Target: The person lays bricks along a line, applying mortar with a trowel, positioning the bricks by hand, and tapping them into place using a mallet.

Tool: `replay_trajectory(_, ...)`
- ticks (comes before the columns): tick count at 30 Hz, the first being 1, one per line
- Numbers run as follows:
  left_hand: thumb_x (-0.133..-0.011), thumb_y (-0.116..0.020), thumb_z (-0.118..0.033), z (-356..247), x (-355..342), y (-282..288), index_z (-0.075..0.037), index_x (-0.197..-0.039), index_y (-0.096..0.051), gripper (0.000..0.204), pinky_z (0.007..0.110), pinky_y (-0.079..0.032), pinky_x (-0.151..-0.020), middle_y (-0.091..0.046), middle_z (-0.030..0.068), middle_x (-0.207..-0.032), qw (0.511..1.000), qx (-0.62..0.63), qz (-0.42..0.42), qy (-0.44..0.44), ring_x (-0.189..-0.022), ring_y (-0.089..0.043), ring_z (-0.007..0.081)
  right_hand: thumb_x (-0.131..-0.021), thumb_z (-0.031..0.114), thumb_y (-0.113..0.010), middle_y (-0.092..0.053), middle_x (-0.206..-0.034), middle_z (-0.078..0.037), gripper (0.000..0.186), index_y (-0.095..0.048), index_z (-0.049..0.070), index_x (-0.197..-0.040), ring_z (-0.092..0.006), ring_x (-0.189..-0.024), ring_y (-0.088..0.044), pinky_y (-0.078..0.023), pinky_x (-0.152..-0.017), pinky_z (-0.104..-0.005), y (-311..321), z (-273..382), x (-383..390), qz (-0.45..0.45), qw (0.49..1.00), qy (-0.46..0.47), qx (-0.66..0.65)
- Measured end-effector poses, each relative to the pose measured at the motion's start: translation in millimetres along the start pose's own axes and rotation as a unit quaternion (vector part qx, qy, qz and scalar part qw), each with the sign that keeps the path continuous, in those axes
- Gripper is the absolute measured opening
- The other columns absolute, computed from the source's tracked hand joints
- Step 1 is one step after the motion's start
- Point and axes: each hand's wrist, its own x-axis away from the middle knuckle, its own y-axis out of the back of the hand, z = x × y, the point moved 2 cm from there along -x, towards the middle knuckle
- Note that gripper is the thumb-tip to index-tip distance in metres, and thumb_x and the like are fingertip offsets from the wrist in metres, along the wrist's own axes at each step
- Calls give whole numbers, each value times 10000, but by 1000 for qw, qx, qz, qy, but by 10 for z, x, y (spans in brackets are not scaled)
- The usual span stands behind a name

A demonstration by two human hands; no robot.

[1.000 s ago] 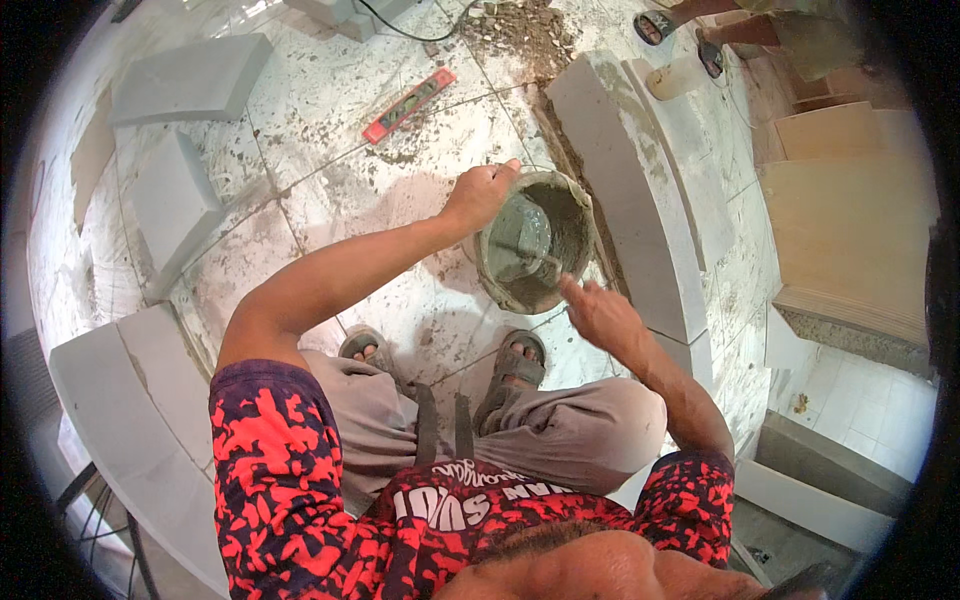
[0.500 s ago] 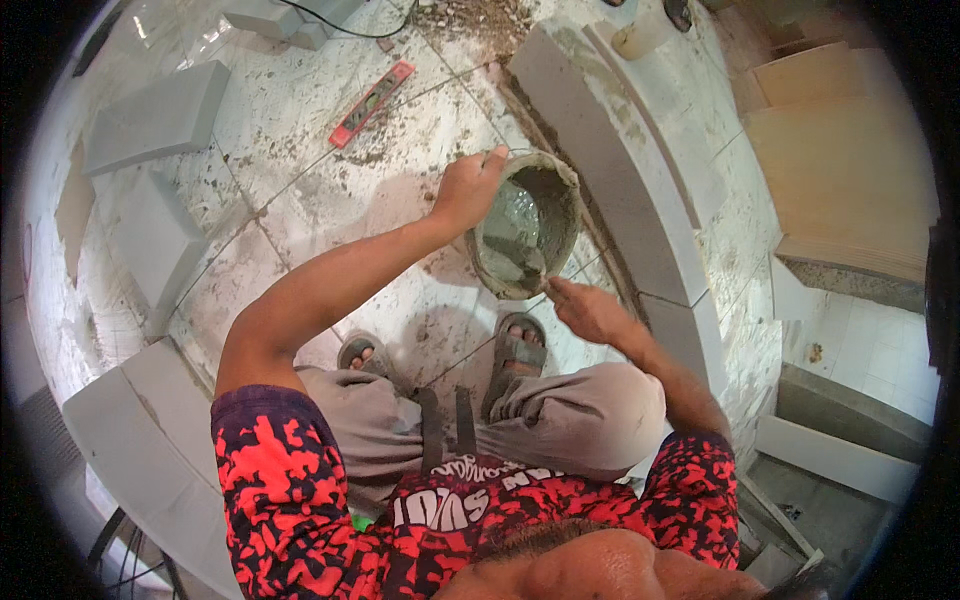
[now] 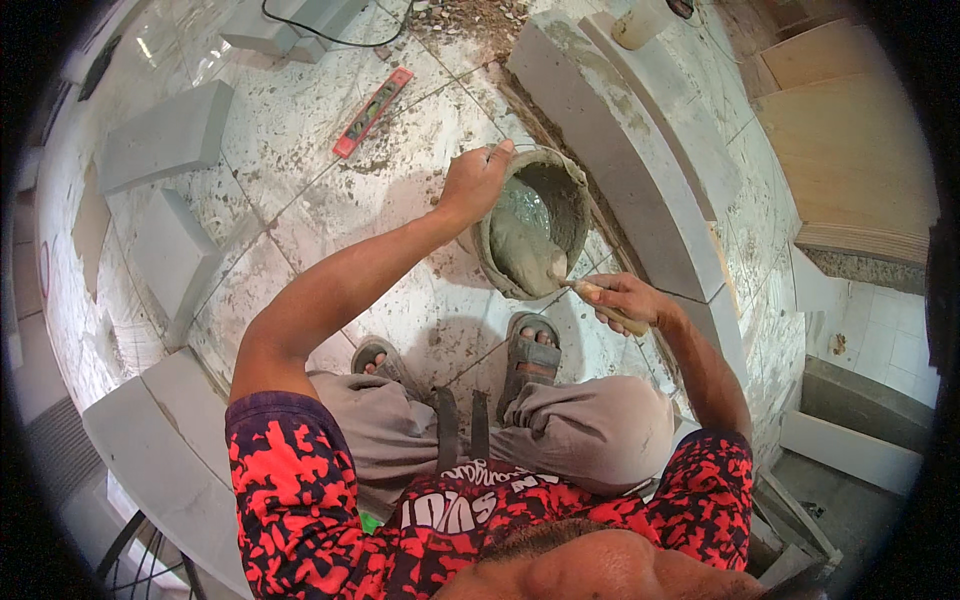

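Observation:
A mortar-crusted bucket (image 3: 573, 205) is tilted above the tiled floor, its mouth facing me. My left hand (image 3: 474, 186) is closed on its far-left rim, thumb up along the edge. In my right hand (image 3: 638, 298) is the wooden handle of a trowel (image 3: 625, 320), gripped near the bucket's near-right edge. The trowel's blade reaches into the bucket and is covered by wet grey mortar (image 3: 520, 245). Some shiny liquid shows deeper inside.
Long grey blocks (image 3: 610, 150) line up on the right beside the bucket. A red spirit level (image 3: 373, 113) lies on the dirty tiles ahead. Loose grey blocks (image 3: 168, 138) lie at left; a black cable (image 3: 335, 38) runs at the top. My sandalled feet (image 3: 532, 345) are just below the bucket.
My right hand has drawn back to the right, and the trowel's handle now shows. Mortar has been gathered toward the bucket's near edge. My left hand keeps its hold on the rim.

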Motion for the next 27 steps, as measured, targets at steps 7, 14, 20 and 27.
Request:
replay_trajectory(7, -977, -425, -399, 306, -274, 267, 32, -1006, -670, 497, 318, -473, -755, -671, 122, -869, 986, 131, 17, 106, -780, -606, 190, -934, 390, -547, -545, -711, -9, 471, -524, 63, -1272, -81, -492, -519, -438, -404, -242, -34, -97, 56, 14, 996, 55, -69)
replay_trajectory(14, -989, -416, -405, 775, -793, 303, 62, -1102, -612, 519, 326, -490, -782, -659, 143, -970, 945, 298, 41, 127, -836, -619, 190, -943, 316, -542, -553, -689, -26, 454, -483, 27, -1289, -88, -463, -520, -424, -389, -217, 215, 204, 61, -49, 989, 100, -100)
replay_trajectory(20, -953, -457, -463, 721, -1097, 468, 47, -980, -658, 548, 327, -455, -736, -643, 94, -878, 965, 230, -48, 119, -785, -571, 167, -941, 349, -540, -540, -704, -17, 458, -492, 56, -1289, -88, -464, -506, -431, -393, -225, 409, 615, 166, -82, 982, 132, -111)
replay_trajectory(27, -932, -474, -498, 732, -912, 578, 51, -892, -656, 579, 337, -434, -702, -621, 80, -790, 985, 105, -76, 116, -739, -541, 156, -944, 298, -509, -531, -693, -33, 417, -484, 64, -1288, -95, -440, -488, -400, -367, -222, 1187, 1125, 327, -157, 965, 191, -91)
